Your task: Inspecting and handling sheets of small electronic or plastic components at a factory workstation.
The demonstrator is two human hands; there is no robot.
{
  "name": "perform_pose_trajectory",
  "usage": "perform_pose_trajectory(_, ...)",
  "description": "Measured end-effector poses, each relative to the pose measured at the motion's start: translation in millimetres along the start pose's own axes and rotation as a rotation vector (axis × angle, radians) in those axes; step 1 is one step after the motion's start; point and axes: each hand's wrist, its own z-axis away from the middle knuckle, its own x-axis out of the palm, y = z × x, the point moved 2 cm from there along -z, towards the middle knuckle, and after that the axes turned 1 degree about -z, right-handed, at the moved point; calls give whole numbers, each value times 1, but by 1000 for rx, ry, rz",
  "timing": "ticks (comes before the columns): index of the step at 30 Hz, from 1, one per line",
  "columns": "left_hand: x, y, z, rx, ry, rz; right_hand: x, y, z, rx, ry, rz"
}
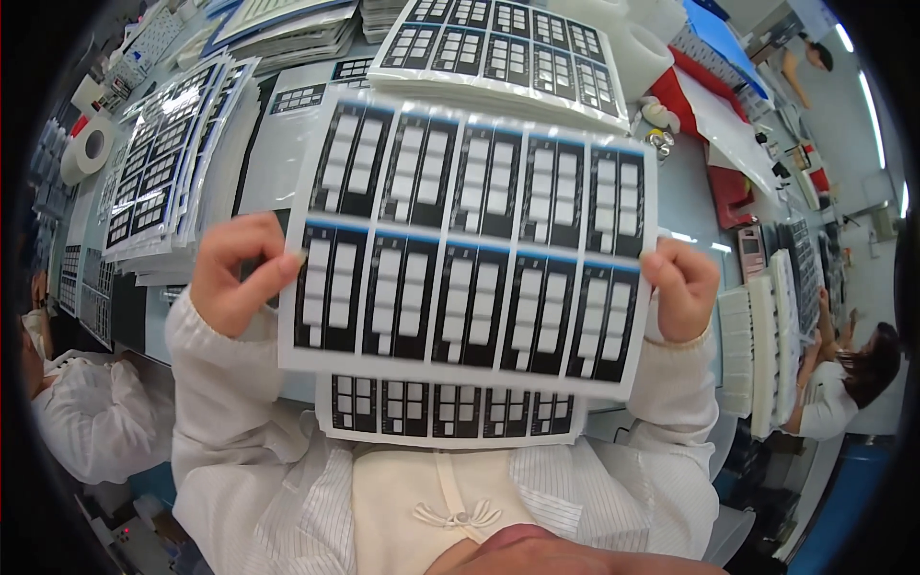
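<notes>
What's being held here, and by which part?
A printed sheet, pinched at its side edges: left hand on the left edge, right hand on the right.

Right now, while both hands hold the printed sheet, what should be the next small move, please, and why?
I would probably tilt the printed sheet slightly and look over its face. The left hand and right hand hold it by opposite side edges, its printed face is turned toward the wearer, and both rows of dark panels show almost fully.
</notes>
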Motion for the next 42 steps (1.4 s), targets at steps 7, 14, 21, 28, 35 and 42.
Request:
perform_pose_trajectory(7, 4, -20, -100, 33, 243, -177, -31, 6, -101, -6, 165, 69)
perform_pose_trajectory(14, -3, -46, -194, -75, 447, -226, -39, 33, -206, -89, 294, 138)
perform_pose_trajectory(21, 5, -69, -202, -148, 524, -415, -36, 50, -211, 80, 314, 550)
perform_pose_trajectory(28, 23, -29, -168, -60, 198, -478, -22, 34, -149, -221, 126, 795)
perform_pose_trajectory(35, 16, -43, -185, -150, 252, -399, -18, 36, -144, -266, 170, 766)
perform_pose_trajectory(42, 23, -35, -172, -221, 248, -329, -21, 38, -142, -236, 204, 769)
